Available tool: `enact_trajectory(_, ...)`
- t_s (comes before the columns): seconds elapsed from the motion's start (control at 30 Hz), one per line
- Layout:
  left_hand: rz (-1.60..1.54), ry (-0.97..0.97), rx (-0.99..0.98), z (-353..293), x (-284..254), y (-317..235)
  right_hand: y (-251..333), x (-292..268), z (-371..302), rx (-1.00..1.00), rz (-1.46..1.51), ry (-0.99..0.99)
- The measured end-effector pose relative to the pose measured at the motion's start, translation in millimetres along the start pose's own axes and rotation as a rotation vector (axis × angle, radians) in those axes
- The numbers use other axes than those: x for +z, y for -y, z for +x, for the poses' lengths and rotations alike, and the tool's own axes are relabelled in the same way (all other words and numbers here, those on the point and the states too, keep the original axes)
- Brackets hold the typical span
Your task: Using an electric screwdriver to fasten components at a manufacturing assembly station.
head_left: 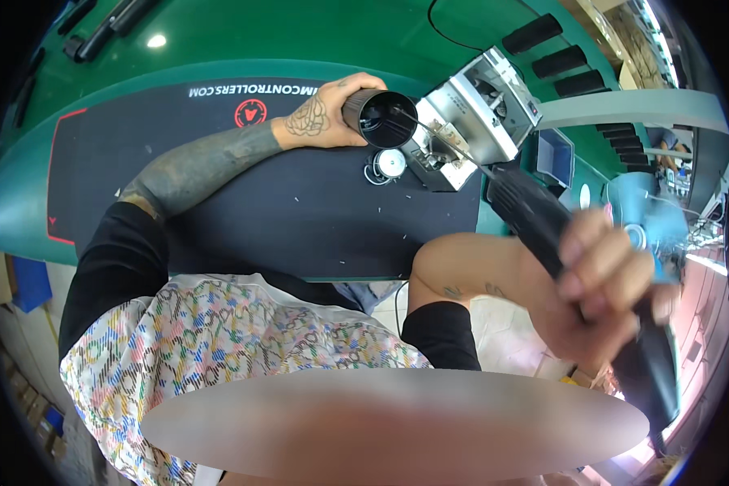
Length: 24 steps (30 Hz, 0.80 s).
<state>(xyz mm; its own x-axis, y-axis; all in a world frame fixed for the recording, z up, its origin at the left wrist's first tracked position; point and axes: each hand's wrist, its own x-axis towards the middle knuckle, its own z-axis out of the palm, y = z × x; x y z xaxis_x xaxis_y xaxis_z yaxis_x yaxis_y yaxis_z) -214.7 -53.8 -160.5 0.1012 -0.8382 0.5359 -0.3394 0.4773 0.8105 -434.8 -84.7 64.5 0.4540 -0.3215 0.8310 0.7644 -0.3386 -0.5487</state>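
Observation:
My left hand (322, 113) is wrapped round a black cylindrical tube (366, 109) at the far middle of the mat, its open end turned toward me. In my right hand (595, 283), blurred by motion, is a black electric screwdriver (530, 212), held slantwise at the right. Its long thin shaft points up and left to the tube's mouth; whether the tip touches anything inside cannot be seen. Just right of the tube stands a silver metal machine (486, 105), probably a screw feeder. A small round white device (390, 164) with a cable lies below the tube.
The dark mat (300, 211) covers a green table (283, 36). Several black cylinders (560, 61) lie at the far right, and other black parts (105, 36) at the far left. A grey-blue bin (555, 158) and a blue fan (644, 206) stand right of the machine. A grey arm (632, 109) crosses there.

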Motion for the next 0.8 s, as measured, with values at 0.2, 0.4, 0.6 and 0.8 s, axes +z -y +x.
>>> enact_trajectory(0.2,0.095,0.024,0.073,4,4,-4,-44,7,7,0.143,-0.073,0.005)
enact_trajectory(0.4,0.051,0.024,0.046,5,2,-3,-49,9,8,0.201,-0.026,-0.021)
enact_trajectory(0.6,0.050,0.035,0.015,4,0,-1,-50,19,7,0.219,-0.066,-0.084)
enact_trajectory(0.8,0.078,0.042,-0.017,5,0,-2,-64,17,3,0.157,-0.331,-0.105)
